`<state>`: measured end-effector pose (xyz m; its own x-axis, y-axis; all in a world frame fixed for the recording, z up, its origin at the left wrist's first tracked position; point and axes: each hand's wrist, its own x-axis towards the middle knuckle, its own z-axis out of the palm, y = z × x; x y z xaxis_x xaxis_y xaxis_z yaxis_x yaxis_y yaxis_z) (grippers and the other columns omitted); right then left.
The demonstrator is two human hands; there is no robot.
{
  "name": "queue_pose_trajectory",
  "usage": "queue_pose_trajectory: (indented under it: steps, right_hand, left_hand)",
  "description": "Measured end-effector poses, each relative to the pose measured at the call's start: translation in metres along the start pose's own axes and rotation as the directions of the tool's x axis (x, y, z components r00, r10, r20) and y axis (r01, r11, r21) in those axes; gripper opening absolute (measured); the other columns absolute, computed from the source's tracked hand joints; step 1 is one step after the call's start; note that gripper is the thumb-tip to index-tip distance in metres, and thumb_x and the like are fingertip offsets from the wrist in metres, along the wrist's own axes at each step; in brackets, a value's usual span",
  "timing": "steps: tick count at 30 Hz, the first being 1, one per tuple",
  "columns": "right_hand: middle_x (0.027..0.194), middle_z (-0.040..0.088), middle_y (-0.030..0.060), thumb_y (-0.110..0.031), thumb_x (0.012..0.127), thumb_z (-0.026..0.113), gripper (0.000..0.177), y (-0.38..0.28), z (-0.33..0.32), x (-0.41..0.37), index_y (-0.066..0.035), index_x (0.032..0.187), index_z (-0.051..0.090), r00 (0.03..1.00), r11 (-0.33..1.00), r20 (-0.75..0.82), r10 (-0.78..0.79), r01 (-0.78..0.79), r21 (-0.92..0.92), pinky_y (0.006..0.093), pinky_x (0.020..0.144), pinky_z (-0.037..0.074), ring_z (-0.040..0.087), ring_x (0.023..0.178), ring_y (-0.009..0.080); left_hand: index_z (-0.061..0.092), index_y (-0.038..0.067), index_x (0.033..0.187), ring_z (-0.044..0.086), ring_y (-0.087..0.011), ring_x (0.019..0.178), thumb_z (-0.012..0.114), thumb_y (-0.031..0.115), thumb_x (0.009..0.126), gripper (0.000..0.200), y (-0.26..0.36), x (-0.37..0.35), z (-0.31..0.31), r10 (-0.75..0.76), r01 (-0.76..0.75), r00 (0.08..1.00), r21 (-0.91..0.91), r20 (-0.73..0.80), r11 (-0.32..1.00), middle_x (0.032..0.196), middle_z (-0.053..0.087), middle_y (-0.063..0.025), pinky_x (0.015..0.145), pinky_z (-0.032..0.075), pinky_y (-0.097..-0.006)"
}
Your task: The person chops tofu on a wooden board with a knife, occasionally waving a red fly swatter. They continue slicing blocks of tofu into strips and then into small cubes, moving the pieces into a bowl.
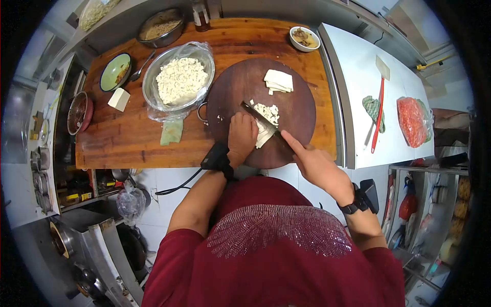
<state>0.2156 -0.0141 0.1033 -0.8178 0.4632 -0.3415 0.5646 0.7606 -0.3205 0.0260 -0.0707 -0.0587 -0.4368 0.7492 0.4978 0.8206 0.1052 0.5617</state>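
Observation:
My right hand (318, 165) is closed round the handle of a kitchen knife (267, 123). The dark blade slants across a round wooden chopping board (230, 84), over white tofu-like strips (263, 137). Curled against the near side of the blade, my left hand (242, 134) holds the strips down; its fingertips are partly hidden. Small diced white pieces (270, 111) lie on the far side of the blade. Farther back on the board rests a stack of white slices (279, 81).
Left of the board stands a plastic-lined metal bowl of white dice (181, 81). A green bowl (115, 71), a spoon (143, 66), a white block (119, 100) and a green cloth (172, 132) are farther left. A small white bowl (305, 39) sits back right; a red-handled spatula (378, 112) lies on the white counter.

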Motion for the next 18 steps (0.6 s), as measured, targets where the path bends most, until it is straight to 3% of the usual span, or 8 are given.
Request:
queue_pose_trajectory:
  steps: [3,6,8,11,16,18]
  right_hand:
    - [0.085,0.06,0.023,-0.004,0.08,0.05,0.072,0.003,0.018,0.008,-0.024,0.143,0.02,0.999,0.999,-0.023,-0.046,0.047,0.004,0.0464,0.065,0.049,0.06,0.072,0.0407]
    - [0.087,0.06,0.0231,-0.004,0.08,0.049,0.072,0.003,0.041,0.027,-0.025,0.143,0.021,0.996,0.992,0.039,0.084,-0.08,-0.093,0.047,0.066,0.049,0.061,0.074,0.0407]
    - [0.087,0.06,0.0229,-0.003,0.081,0.049,0.072,0.005,0.046,0.035,-0.026,0.143,0.022,0.998,1.0,-0.062,0.012,-0.011,0.013,0.0473,0.067,0.049,0.061,0.075,0.0407]
    - [0.087,0.06,0.0233,-0.002,0.081,0.048,0.071,0.003,0.023,0.029,-0.027,0.142,0.023,0.996,0.999,-0.086,-0.035,0.035,0.004,0.0469,0.068,0.049,0.061,0.077,0.0406]
    - [0.086,0.059,0.0246,-0.001,0.081,0.048,0.07,-0.006,0.0,0.003,-0.024,0.143,0.023,1.0,0.999,-0.023,-0.012,0.013,0.033,0.0463,0.068,0.049,0.061,0.078,0.0401]
    - [0.085,0.059,0.0253,-0.001,0.081,0.048,0.071,-0.006,0.001,-0.001,-0.022,0.143,0.021,0.998,0.999,0.069,0.006,-0.004,-0.032,0.0462,0.066,0.049,0.061,0.075,0.0401]
  left_hand:
    - [0.05,0.003,0.084,0.048,-0.0331,0.078,0.056,0.005,0.078,0.009,-0.001,0.0,0.001,0.007,-0.007,1.0,-0.024,-0.014,1.0,0.083,0.048,-0.0145,0.071,0.041,-0.0415]
    - [0.05,0.003,0.084,0.048,-0.0331,0.078,0.056,0.004,0.078,0.009,-0.001,0.002,0.0,-0.002,0.002,1.0,-0.019,-0.007,1.0,0.082,0.047,-0.0141,0.07,0.041,-0.041]
    - [0.05,0.003,0.084,0.048,-0.0334,0.078,0.056,0.004,0.078,0.009,-0.001,0.004,0.0,-0.001,0.001,1.0,-0.01,-0.003,1.0,0.083,0.048,-0.0146,0.07,0.041,-0.0412]
    - [0.05,0.002,0.086,0.048,-0.0341,0.08,0.056,0.004,0.078,0.01,0.001,0.0,-0.003,0.03,-0.031,0.999,-0.029,-0.028,0.999,0.086,0.048,-0.0159,0.072,0.041,-0.0417]
    - [0.05,0.001,0.089,0.047,-0.0351,0.082,0.056,0.004,0.079,0.013,-0.003,-0.007,-0.004,0.025,-0.027,0.998,-0.032,-0.06,0.999,0.091,0.048,-0.018,0.074,0.041,-0.0422]
    - [0.049,0.001,0.087,0.048,-0.0343,0.081,0.056,0.005,0.079,0.012,-0.002,-0.006,-0.002,0.023,-0.022,0.995,0.009,-0.097,1.0,0.089,0.048,-0.0169,0.072,0.041,-0.0413]
